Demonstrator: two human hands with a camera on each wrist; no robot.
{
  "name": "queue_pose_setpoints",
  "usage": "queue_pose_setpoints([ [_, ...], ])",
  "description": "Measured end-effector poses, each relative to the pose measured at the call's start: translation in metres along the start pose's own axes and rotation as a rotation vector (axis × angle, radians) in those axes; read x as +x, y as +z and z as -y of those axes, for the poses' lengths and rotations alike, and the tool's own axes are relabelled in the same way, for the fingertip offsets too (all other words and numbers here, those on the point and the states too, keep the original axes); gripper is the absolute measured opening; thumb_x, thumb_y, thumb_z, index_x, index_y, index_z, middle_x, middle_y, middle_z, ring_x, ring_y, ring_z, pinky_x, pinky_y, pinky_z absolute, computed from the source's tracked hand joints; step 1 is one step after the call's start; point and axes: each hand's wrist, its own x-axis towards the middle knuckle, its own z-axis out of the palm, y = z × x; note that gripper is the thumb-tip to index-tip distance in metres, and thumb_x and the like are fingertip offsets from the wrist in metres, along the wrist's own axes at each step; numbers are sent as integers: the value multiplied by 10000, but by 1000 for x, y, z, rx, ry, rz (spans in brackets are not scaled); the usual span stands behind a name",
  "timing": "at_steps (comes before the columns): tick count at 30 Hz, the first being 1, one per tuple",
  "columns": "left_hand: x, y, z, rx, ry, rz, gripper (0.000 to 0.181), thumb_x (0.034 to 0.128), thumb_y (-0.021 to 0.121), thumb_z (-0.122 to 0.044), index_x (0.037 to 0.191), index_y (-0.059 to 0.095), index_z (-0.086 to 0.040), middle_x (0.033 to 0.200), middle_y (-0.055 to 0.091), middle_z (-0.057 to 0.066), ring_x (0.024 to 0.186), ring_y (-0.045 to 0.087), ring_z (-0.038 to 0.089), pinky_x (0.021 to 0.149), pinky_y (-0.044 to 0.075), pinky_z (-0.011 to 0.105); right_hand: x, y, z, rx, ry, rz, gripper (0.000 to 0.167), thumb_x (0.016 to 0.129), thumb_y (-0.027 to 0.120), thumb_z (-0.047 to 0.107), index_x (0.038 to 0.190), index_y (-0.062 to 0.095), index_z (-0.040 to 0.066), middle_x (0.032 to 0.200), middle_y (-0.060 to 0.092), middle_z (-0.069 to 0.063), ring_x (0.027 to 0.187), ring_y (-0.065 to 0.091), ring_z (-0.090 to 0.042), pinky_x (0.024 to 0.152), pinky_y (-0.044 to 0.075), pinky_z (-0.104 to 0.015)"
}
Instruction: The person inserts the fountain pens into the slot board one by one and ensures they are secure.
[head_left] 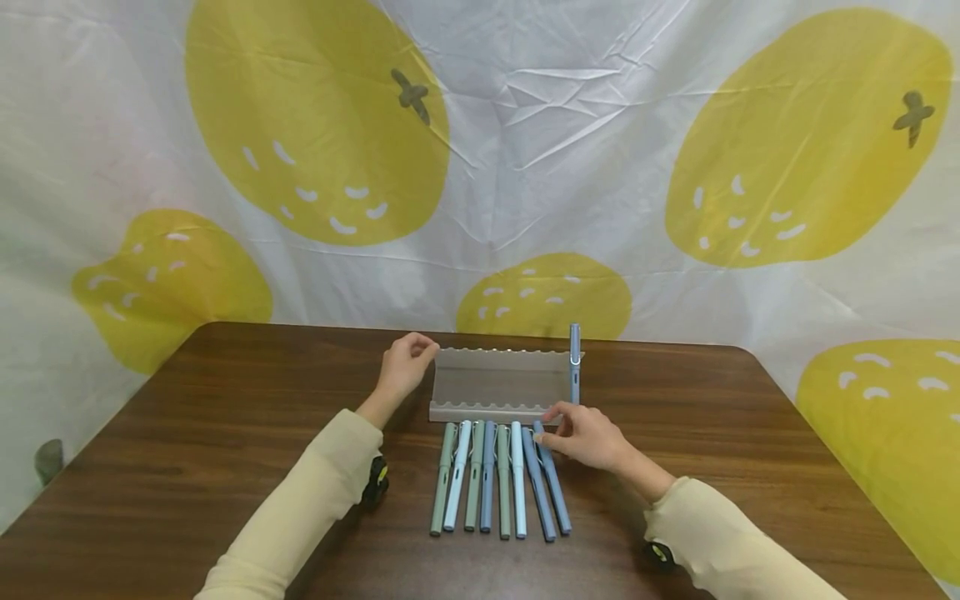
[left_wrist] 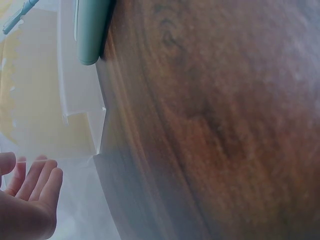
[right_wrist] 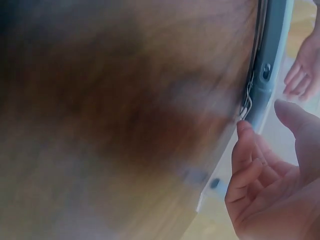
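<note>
A clear pen rack with scalloped edges stands toward the back of the table. My left hand holds its upper left corner; the left wrist view shows thumb and fingers at the clear edge. One blue pen rests upright in the rack's right end. Several capped pens in green, light blue and blue lie side by side before the rack, caps toward it. My right hand pinches the cap end of the rightmost blue pen, thumb and index finger on either side near its clip.
The brown wooden table extends to both sides of the pens. Behind it hangs a white curtain with yellow fruit prints. A grey rounded object shows at the far left beyond the table edge.
</note>
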Motion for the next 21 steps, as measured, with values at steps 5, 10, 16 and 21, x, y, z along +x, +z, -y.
queue_pose_setpoints([
  [5,-1,0,0,-5,5,-1,197,875,555,-185,922,604,0,953,618,138,944,559,281,776,445,402,0,4,4,-80,0,0,368,766,670,349,985,546,81,644,519,97,528,467,-58,433,384,-247],
  [10,0,0,0,-5,9,-2,203,876,554,-190,924,606,0,942,623,138,923,567,274,770,445,397,0,2,3,-75,-43,15,337,768,684,254,986,518,57,648,510,74,529,460,-60,453,391,-237],
  [16,0,0,-1,-8,3,1,201,876,554,-188,924,604,1,941,623,138,923,568,273,768,446,399,-2,-3,3,-86,-114,65,300,792,614,100,1072,527,37,617,491,69,485,414,-38,435,363,-222],
  [21,1,0,1,-3,3,-2,201,874,558,-190,918,609,-1,936,627,135,920,572,265,768,448,392,-3,-4,3,-82,-152,108,320,832,521,52,1151,552,57,895,617,-81,580,473,-86,512,390,-252],
])
